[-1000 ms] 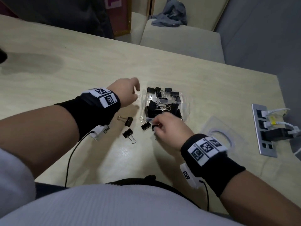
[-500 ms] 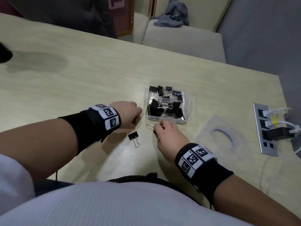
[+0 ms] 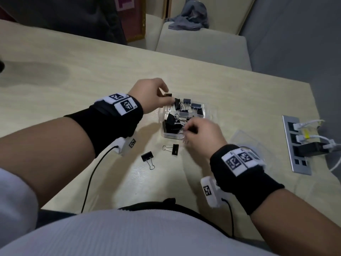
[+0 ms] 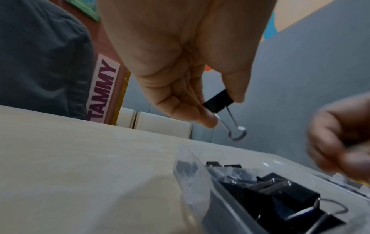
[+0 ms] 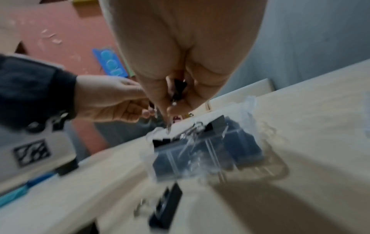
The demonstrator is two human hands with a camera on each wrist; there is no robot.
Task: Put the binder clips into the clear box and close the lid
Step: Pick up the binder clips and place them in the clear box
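The clear box [image 3: 167, 134] sits mid-table with several black binder clips inside. My left hand [image 3: 154, 95] pinches one black binder clip [image 4: 218, 102] by its body above the box's far-left corner, wire handles hanging down. My right hand [image 3: 200, 133] hovers over the box's near-right edge and pinches another clip [image 5: 179, 88], mostly hidden by the fingers. Two loose clips lie on the table in front of the box: one [image 3: 175, 149] close to it, one [image 3: 147, 157] nearer me. The clear lid [image 3: 245, 139] lies flat to the right of the box, partly behind my right wrist.
A metal socket strip [image 3: 295, 145] with white cables and a black plug is set into the table at the right. A beige bench with grey cloth [image 3: 190, 17] stands beyond the far table edge. Wrist-camera cables hang near my body.
Both hands have lifted from the table to the box, each carrying a clip. The left went up and right to the far-left corner; the right rose over the near-right edge.
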